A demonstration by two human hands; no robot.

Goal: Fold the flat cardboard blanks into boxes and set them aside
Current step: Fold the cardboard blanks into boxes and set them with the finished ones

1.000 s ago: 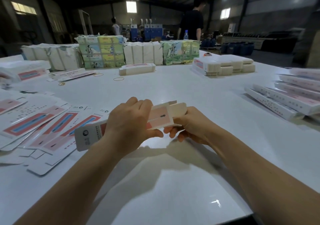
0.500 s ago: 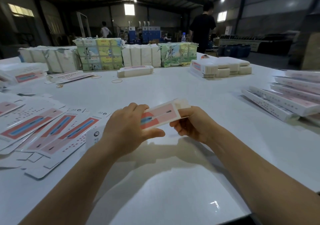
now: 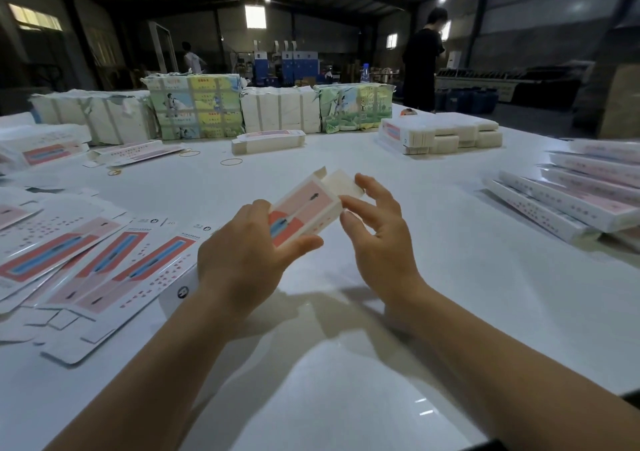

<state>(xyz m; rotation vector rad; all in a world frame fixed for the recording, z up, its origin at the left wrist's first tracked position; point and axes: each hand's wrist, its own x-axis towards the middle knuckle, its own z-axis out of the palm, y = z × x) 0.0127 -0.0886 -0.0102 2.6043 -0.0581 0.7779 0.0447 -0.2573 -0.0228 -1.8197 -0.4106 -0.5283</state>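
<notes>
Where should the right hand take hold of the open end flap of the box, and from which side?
Pinch the end flap at its free far edge, coming from the right. It sticks out past the box, which the left hand holds, and the right hand already waits open beside it.

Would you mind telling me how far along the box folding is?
Done: folded boxes lie stacked at right. In hand: the left hand grips a half-formed box while the right hand works its open end flap. Left: flat blanks lie spread at left.
</notes>
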